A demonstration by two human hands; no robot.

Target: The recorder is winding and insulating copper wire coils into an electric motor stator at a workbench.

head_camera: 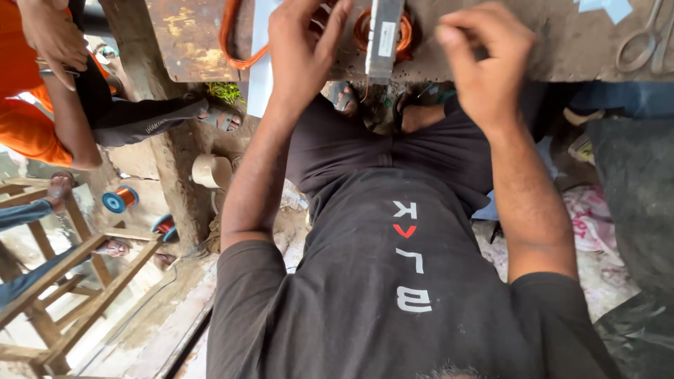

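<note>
the dark shirt (407, 281) filled the bottom of the frame, both forearms running up to the bench (189, 35) at the top. the left hand (302, 49), upper middle, had its fingers curled against the copper coil (404, 35) beside the grey metal block (385, 35); whether it pinched wire could not be told. the right hand (484, 56), upper right of centre, was closed in a loose fist, contents hidden. keeping the turns snug probably called for even tension from both hands. scissors (642, 42) lay at the top right; spools (119, 200) sat on the floor, middle left.
</note>
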